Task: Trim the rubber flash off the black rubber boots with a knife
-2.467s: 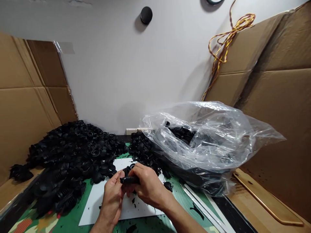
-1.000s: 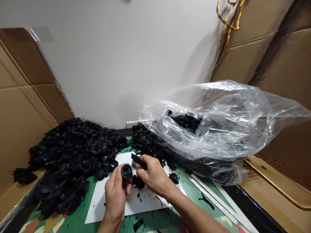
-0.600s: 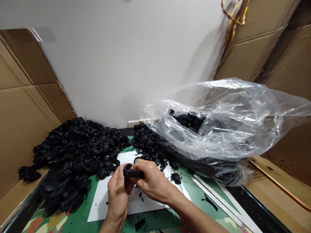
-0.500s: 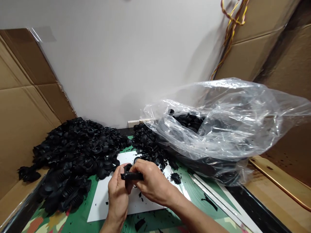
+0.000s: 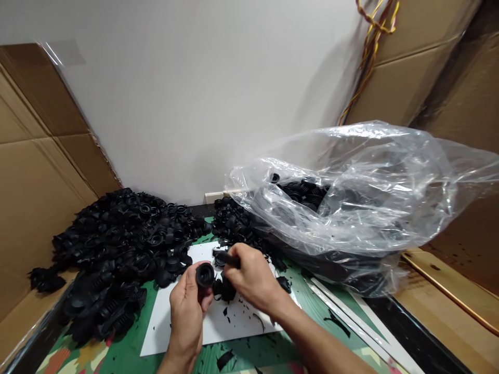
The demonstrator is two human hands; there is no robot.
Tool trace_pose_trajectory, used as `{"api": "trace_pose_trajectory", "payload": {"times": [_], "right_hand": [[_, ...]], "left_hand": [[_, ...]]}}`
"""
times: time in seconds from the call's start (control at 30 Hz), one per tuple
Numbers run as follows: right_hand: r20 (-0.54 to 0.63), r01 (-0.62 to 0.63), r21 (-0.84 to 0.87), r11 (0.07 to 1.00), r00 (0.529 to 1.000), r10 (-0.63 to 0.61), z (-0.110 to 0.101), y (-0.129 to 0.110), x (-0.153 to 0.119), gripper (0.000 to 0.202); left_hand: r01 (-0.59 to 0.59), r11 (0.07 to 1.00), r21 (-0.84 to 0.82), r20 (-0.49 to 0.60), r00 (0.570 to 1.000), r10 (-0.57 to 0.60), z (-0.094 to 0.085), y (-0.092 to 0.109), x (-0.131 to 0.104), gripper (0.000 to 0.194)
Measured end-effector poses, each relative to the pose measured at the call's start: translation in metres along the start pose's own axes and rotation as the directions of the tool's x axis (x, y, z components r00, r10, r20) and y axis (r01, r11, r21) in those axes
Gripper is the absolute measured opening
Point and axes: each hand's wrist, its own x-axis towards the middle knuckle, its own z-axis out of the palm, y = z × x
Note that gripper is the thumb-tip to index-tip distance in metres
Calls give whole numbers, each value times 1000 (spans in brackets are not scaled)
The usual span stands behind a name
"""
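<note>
Between the thumb and fingers of my left hand (image 5: 187, 298) is a black rubber boot (image 5: 205, 276). Its round, ringed opening is turned up toward me. My right hand (image 5: 251, 275) is closed just to the right, apart from the boot. A ragged black rubber scrap (image 5: 224, 289) hangs by its fingers, and a dark piece shows at the fingertips; the fingers partly hide both. Beneath both hands lies a white sheet (image 5: 159, 327) dotted with small black trimmings.
A large heap of black rubber parts (image 5: 128, 234) lies at left, with a smaller pile of black scraps (image 5: 234, 221) behind the sheet. A clear plastic bag (image 5: 374, 208) holding black parts stands at right. A phone (image 5: 448, 285) and cardboard walls (image 5: 39, 130) flank the green mat (image 5: 210, 356).
My hands have drawn apart. The right moved right with the black scrap, while the left kept the boot, its opening now showing. A dark strip no longer spans the two hands.
</note>
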Motion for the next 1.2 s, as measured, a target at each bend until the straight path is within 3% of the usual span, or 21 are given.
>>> {"api": "trace_pose_trajectory", "payload": {"times": [0.1, 0.27, 0.43, 0.63, 0.93, 1.2], "right_hand": [[36, -27, 211, 977, 999, 20, -14, 8, 9, 11], [87, 43, 284, 958, 994, -71, -22, 10, 9, 26], [56, 140, 223, 965, 986, -156, -15, 7, 4, 17], [69, 144, 166, 976, 985, -157, -10, 4, 2, 11], [234, 21, 460, 888, 961, -144, 5, -6, -2, 16], [175, 106, 330, 938, 970, -171, 7, -18, -8, 17]], "left_hand": [[115, 986, -124, 147, 984, -96, -1, 4, -2, 47], [188, 961, -203, 204, 968, -146, -4, 5, -1, 44], [180, 960, -213, 199, 970, -138, -3, 4, 1, 44], [168, 963, -213, 197, 972, -126, -4, 2, 2, 46], [99, 979, -177, 120, 990, -78, -3, -3, 2, 40], [-12, 998, -58, 81, 997, 17, -6, -10, 5, 41]]}}
